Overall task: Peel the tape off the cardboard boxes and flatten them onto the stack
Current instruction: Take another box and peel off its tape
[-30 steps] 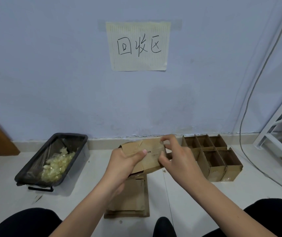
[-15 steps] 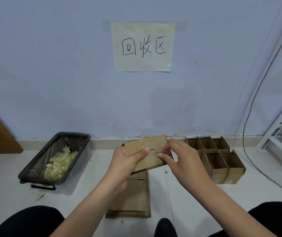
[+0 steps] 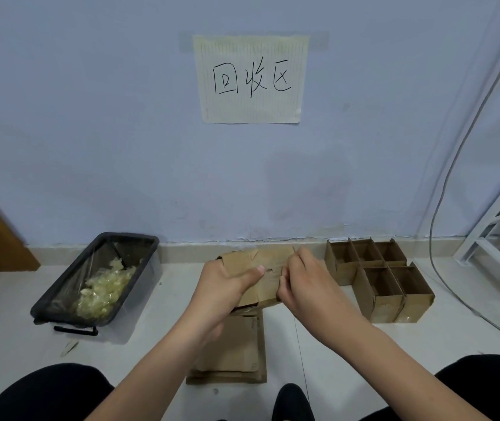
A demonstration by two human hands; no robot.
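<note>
I hold a small brown cardboard box [image 3: 268, 265] in the air above the floor. My left hand [image 3: 227, 287] grips its left side, thumb pressed across the front face. My right hand [image 3: 306, 284] pinches at the box's right edge with curled fingers; whether tape is between the fingertips is too small to tell. Below my hands lies a stack of flattened cardboard [image 3: 233, 354] on the floor. Several open upright boxes [image 3: 385, 284] stand grouped to the right.
A black bin [image 3: 69, 299] lined with clear plastic holds crumpled tape at the left. A paper sign [image 3: 250, 79] hangs on the wall. A cable [image 3: 433, 238] and a white metal frame [image 3: 491, 229] are at the right. My knees frame the bottom.
My right hand slid from the box's top right corner down its right edge to the lower part. The box sank slightly and the camera shifted a little.
</note>
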